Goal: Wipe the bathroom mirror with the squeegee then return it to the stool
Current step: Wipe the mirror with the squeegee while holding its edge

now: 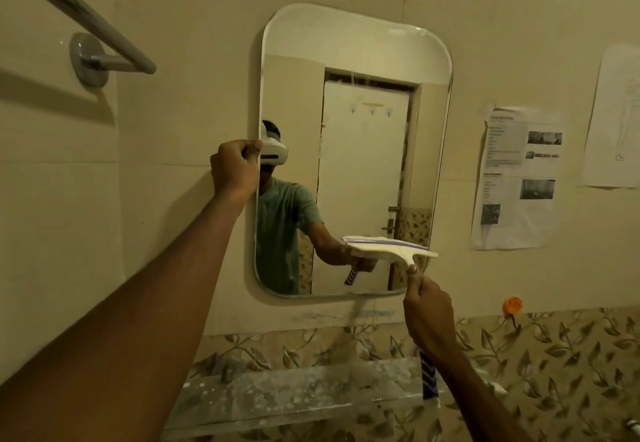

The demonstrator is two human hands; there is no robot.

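Note:
A tall mirror (363,61) with rounded corners hangs on the beige tiled wall. My left hand (233,168) grips its left edge at mid height. My right hand (427,313) holds the squeegee (398,251) by its handle, whose blue striped end (428,381) sticks out below my wrist. The white blade lies roughly level against the glass in the mirror's lower right part. The stool is out of view.
A grey towel rail (86,22) juts from the wall at upper left. Below the mirror runs a dusty glass shelf (294,393). Printed paper sheets (516,178) are stuck to the wall at right, and an orange hook (513,305) sits lower right.

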